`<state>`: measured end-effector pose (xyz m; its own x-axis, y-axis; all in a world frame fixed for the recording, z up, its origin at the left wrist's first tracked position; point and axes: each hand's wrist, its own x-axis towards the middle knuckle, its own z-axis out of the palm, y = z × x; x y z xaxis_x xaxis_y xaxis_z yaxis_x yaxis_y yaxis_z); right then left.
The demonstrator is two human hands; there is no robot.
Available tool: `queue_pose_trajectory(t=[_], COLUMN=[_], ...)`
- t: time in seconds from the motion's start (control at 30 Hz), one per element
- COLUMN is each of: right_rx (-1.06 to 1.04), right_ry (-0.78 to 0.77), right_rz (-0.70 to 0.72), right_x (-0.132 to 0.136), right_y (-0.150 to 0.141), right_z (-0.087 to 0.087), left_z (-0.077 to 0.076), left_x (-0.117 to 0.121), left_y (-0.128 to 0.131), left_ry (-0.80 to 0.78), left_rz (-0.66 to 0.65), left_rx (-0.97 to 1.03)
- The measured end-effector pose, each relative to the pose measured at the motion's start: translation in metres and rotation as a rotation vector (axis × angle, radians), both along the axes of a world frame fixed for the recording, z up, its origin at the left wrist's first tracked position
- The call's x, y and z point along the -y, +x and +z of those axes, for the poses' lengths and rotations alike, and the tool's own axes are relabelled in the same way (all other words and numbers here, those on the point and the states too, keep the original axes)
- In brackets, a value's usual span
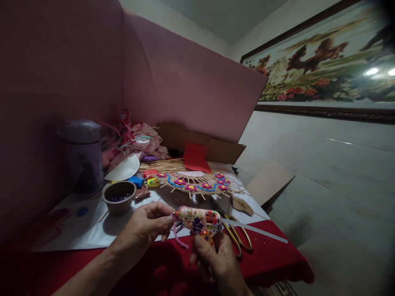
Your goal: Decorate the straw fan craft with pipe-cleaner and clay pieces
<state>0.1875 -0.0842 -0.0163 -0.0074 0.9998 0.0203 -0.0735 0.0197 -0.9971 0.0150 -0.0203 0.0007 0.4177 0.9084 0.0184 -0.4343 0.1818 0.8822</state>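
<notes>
My right hand (217, 257) is wrapped round the handle of a hot glue gun (199, 217) covered in flowered cloth. A small red light glows on it, and a long translucent glue stick (256, 230) sticks out of its back end. At the nozzle, my left hand (151, 224) has its thumb and fingers pinched together; what lies between them is hidden. A pink fuzzy cord (180, 240) dangles just below the nozzle. Behind the gun lies a curved brown piece (193, 185) with pink flowers, a wavy blue line and thin sticks poking out.
Gold-handled scissors (236, 234) lie right of the glue gun. A bowl (119, 197) of dark contents stands at left, with a lidded container (80, 156) behind it. Farther back are a white paper plate (125, 167), red paper (196, 157), thin sticks (160, 165) and pink cloth (151, 142).
</notes>
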Motion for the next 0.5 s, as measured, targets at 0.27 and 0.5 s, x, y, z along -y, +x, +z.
queue_pose_trajectory(t=[0.27, 0.5], right_rx=[0.022, 0.047], right_ry=[0.056, 0.08], right_rz=[-0.063, -0.048], right_x=[0.0021, 0.0041], right_y=[-0.0063, 0.002], right_z=[0.0024, 0.0025], left_z=[0.0036, 0.0018], left_x=[0.0029, 0.0023], left_y=[-0.0015, -0.0008], left_ry=[-0.032, -0.028], left_rz=[0.035, 0.026], left_rx=[0.013, 0.01])
